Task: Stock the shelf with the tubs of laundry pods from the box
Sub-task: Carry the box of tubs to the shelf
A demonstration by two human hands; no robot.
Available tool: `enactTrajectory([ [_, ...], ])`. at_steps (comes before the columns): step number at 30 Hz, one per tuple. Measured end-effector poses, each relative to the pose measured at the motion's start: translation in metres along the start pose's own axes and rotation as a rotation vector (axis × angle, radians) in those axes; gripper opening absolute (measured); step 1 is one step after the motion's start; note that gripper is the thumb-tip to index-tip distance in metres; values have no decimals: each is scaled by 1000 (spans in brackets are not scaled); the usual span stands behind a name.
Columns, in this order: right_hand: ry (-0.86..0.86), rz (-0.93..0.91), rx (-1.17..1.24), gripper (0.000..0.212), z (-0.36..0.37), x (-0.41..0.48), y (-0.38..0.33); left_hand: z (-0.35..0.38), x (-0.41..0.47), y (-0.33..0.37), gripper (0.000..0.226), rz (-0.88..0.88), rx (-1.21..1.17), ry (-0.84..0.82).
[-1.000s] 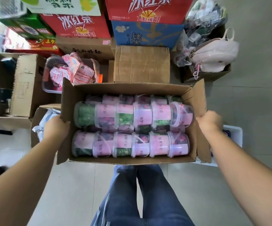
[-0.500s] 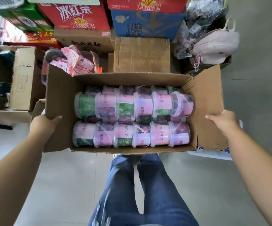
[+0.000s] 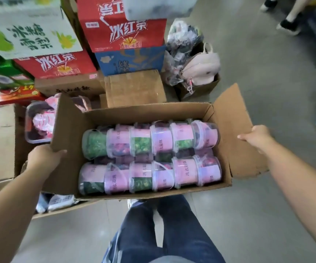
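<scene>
I hold an open cardboard box [image 3: 147, 111] in front of me, above my legs. My left hand [image 3: 45, 158] grips its left flap, thumb over the edge. The right flap is in my right hand [image 3: 255, 136]. Inside lie several clear tubs of laundry pods [image 3: 149, 158] on their sides in two rows, with pink labels and green or pink pods showing. More tubs lie underneath, mostly hidden. No shelf is in view.
Stacked drink cartons [image 3: 121, 25] and a closed brown box [image 3: 134, 88] stand ahead. A clear bin of pink packets [image 3: 37, 122] is at left, a pale pink backpack [image 3: 200, 67] in a box at right. Another person's feet [image 3: 286, 21] show top right. Grey floor lies to the right.
The box has come up and shifted right with its side flaps spread outward. My view has swung right, and both hands keep hold of the flaps.
</scene>
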State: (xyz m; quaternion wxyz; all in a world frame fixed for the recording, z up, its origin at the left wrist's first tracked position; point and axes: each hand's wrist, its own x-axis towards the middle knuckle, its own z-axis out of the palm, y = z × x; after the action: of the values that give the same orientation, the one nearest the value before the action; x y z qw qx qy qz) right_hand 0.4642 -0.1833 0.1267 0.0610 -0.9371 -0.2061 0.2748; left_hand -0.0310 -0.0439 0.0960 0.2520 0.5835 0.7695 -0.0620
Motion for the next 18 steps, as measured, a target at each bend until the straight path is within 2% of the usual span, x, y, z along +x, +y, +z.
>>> enactTrajectory([
  [2,31,56,30,50,-13,-16,31,-9,-3,17,40,63,36,-5],
  [5,102,147,66,54,-33,-50,80,-19,-14,59,41,249,66,5],
  [10,206,322,292,60,-56,-96,179,-20,-52,143,36,511,113,29],
  [14,278,432,387,63,-63,-122,259,6,-91,210,41,678,212,37],
  [18,334,546,392,56,-70,-147,342,58,-156,273,42,785,273,2],
])
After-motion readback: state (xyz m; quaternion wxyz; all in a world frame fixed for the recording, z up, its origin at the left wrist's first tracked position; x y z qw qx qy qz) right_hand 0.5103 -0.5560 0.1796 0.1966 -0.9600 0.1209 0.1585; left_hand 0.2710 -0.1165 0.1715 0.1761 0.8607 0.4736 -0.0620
